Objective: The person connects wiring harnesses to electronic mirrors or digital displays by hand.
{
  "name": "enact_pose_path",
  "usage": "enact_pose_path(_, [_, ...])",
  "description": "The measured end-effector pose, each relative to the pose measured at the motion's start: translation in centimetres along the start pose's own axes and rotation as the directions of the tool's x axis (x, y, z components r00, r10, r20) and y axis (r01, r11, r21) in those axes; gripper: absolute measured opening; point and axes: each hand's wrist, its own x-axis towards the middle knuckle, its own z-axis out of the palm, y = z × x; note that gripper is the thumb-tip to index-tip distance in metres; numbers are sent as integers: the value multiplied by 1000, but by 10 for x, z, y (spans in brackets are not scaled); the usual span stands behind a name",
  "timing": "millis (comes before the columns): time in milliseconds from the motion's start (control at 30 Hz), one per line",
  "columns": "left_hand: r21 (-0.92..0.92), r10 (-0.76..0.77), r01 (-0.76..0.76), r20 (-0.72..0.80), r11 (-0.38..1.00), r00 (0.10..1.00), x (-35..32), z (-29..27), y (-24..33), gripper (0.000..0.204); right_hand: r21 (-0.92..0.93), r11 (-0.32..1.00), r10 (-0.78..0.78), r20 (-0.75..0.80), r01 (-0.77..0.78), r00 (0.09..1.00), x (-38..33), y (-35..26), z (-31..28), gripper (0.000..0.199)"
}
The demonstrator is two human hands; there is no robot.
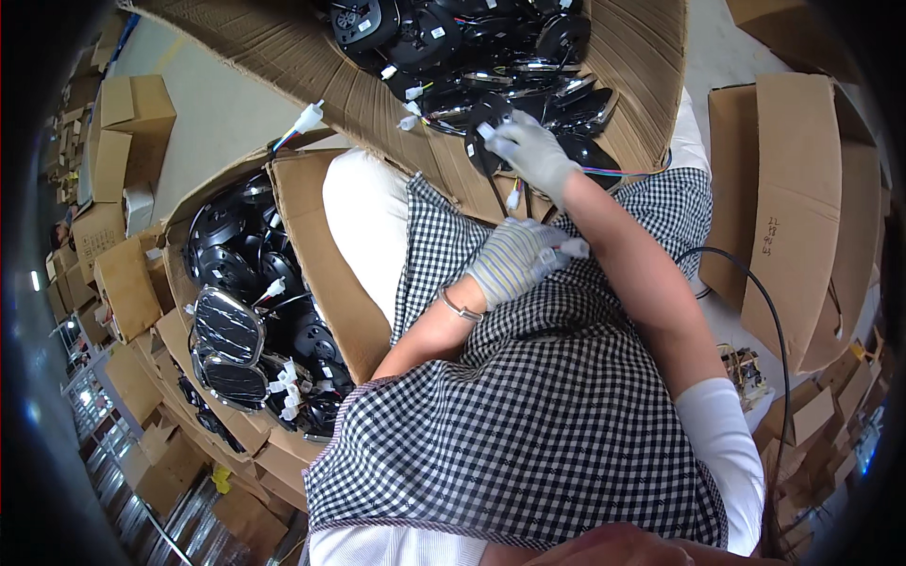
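My right hand [530,151], in a grey knit glove, is shut on a black round part [483,127] with a wire hanging from it, at the edge of a cardboard box [311,71] full of black lamp-like parts. My left hand [514,259], also gloved, pinches a small white connector [573,248] at the end of that wire, over my checked apron [528,406]. A metal bracelet sits on my left wrist.
A second open cardboard box [326,264] on my left holds more black parts and two chrome mirrors [226,325]. Folded cardboard boxes [793,208] stand to my right, with a black cable [755,283] looping beside them. Stacked boxes line the far left.
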Motion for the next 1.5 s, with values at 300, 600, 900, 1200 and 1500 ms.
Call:
enact_pose_path(300, [195,-95,71,118,978,988,0,7,1,20,-159,941,322,139,-300,936,34,-43,41,36])
enact_pose_path(600, [172,-148,104,265,980,953,14,-11,22,21,273,960,60,-429,66,901,15,-39,-28,33])
enact_pose_path(900, [-357,-188,111,-189,927,964,18,15,-7,25,-502,864,-126,-306,-47,944,-29,69,-13,29])
enact_pose_path(1200, [-772,-547,260,-132,580,827,17,14,-5,41,799,554,189,151,-233,970,-133,1,-88,45])
enact_pose_path(1500, [71,-107,136,-319,988,942,25,13,-13,35,852,504,120,94,-142,988,-146,20,-55,51])
